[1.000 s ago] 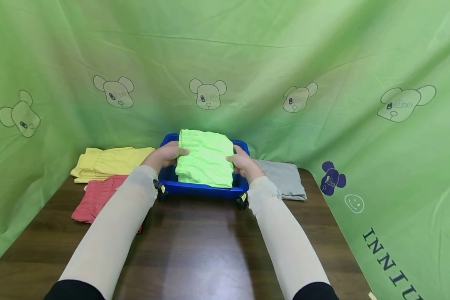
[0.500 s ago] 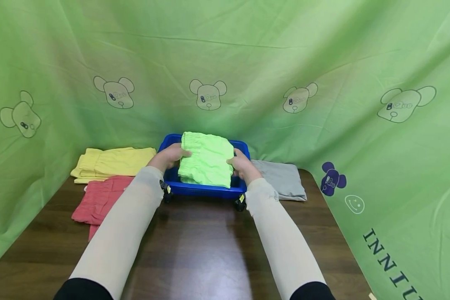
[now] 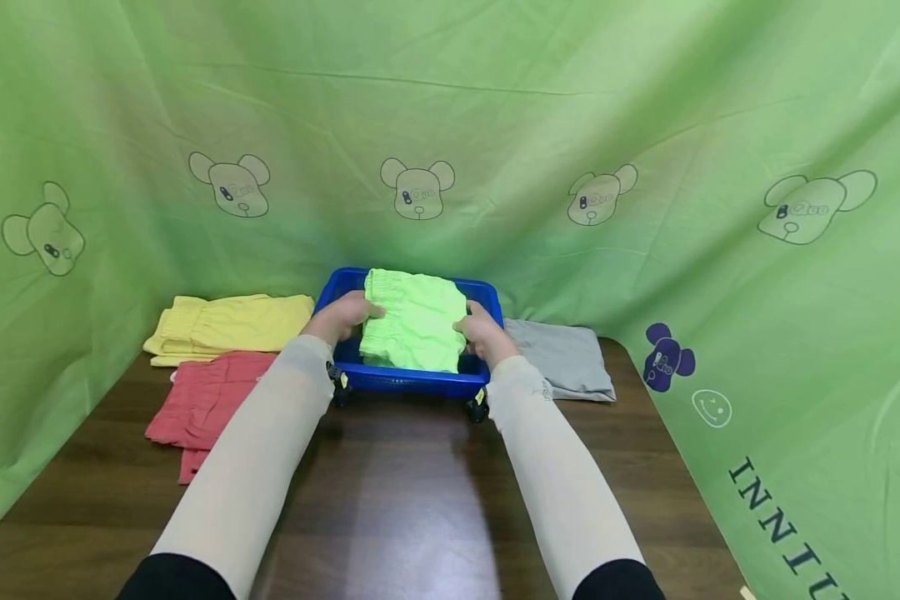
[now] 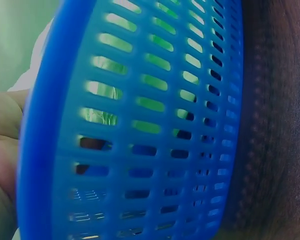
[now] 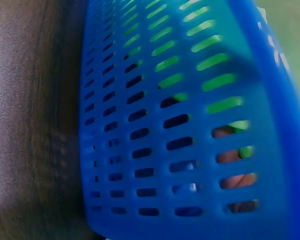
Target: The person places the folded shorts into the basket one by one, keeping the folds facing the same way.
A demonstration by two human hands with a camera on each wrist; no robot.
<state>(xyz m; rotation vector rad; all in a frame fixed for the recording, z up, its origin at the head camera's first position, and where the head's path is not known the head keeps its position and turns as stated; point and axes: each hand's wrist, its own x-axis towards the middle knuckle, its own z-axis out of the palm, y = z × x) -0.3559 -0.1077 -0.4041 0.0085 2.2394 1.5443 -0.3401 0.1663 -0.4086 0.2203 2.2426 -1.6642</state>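
1. A person's left hand (image 3: pixel 347 314) grips the left edge of a bright lime-green, folded fabric garment (image 3: pixel 414 323), its thumb laid over the gathered side; the fingers beneath are hidden.
2. The right hand (image 3: pixel 484 333) pinches the opposite edge, thumb on top, so the garment lies directly between the two and neither hand is nearer.
3. Nearly square, the garment shows no clear long axis. The blue, slotted plastic basket (image 3: pixel 412 382) around it runs longest from left to right.
4. Garment and basket line up: the near edge sits inside the near rim, while the far edge overlaps the far rim in the head view. Whether the cloth touches the basket's floor cannot be told.
5. Flanking the basket on the dark wood-grain table (image 3: pixel 405 492): folded yellow cloth (image 3: pixel 232 323) and red cloth (image 3: pixel 206 398) at left, grey cloth (image 3: pixel 562 358) at right.
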